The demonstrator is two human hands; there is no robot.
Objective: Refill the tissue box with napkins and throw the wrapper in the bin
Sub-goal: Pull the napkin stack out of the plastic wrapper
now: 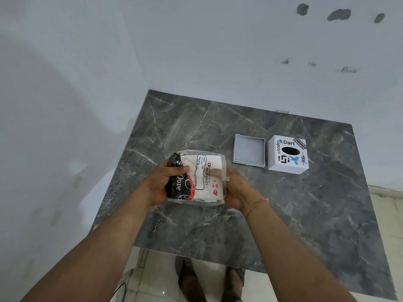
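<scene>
A pack of white napkins in a clear plastic wrapper (202, 177) with black, red and white print is held above the dark marble counter (305, 203). My left hand (165, 182) grips its left, black-printed side, thumb on top. On the pack's right side my right hand (235, 190) holds it, partly seen through the plastic. To the right, the white tissue box cover (287, 154) with stickers and an oval slot stands on the counter. Its grey base tray (249, 152) lies open beside it, to its left.
White walls close the counter at the back and left. The counter's front edge runs below my forearms; pale floor tiles and my feet in dark sandals (209, 280) show beneath. A black cable (118, 289) lies on the floor at lower left.
</scene>
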